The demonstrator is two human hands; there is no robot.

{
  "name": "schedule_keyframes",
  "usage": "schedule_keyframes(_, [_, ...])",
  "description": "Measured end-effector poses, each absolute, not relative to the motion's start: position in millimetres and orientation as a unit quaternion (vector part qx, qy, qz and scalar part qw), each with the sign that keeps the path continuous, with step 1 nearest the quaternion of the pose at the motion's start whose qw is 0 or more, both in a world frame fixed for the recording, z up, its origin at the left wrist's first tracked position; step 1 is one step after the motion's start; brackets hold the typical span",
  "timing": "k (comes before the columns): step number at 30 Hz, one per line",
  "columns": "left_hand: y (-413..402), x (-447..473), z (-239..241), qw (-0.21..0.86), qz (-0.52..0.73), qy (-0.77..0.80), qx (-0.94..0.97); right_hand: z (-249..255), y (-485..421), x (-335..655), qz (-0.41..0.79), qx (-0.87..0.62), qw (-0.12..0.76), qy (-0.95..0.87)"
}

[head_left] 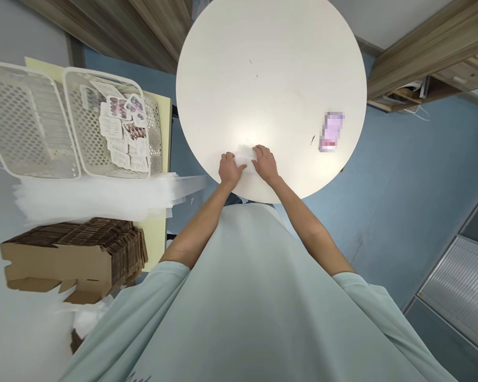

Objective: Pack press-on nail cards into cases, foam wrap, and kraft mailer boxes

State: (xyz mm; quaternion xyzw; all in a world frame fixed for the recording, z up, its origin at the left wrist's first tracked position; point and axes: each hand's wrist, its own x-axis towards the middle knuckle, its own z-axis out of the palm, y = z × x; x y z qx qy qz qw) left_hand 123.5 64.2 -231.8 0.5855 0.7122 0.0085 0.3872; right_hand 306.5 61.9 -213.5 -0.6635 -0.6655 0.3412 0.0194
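Near the front edge of the round white table [271,79], I have both hands on a small white sheet [245,153], thin and folded or wrapped; it looks like foam wrapping. My left hand [231,168] grips its left side, with the fingers curled and the thumb pointing inward. On the opposite side, my right hand [265,163] has its fingers bent over the sheet's edge and the thumb at its side. Whether anything lies inside the sheet is hidden.
At left, a yellow-topped table [155,233] bears a white basket [91,154] of packed cards, another basket [18,122], a stack of white sheets [91,196] and folded brown cardboard boxes [59,260]. A pixelated pinkish rectangle [332,131] lies on the round table's right side.
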Motion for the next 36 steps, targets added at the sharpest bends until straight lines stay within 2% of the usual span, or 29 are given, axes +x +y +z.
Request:
schedule_keyframes(9, [53,132,-213,0.410,0.001,0.795,0.447,-217,61,296,0.394,-0.703,-0.032,-0.592])
schedule_keyframes(14, [55,123,-207,0.437,0.001,0.780,0.449,-214,24,288,0.446,-0.766,0.031,-0.461])
schedule_keyframes(21, [58,108,-205,0.469,-0.029,0.708,0.528,-210,-4,256,0.449,-0.826,0.092,-0.329])
schedule_keyframes(36, [128,-6,-212,0.437,0.023,0.720,0.538,-228,84,140,0.476,-0.809,0.160,-0.304])
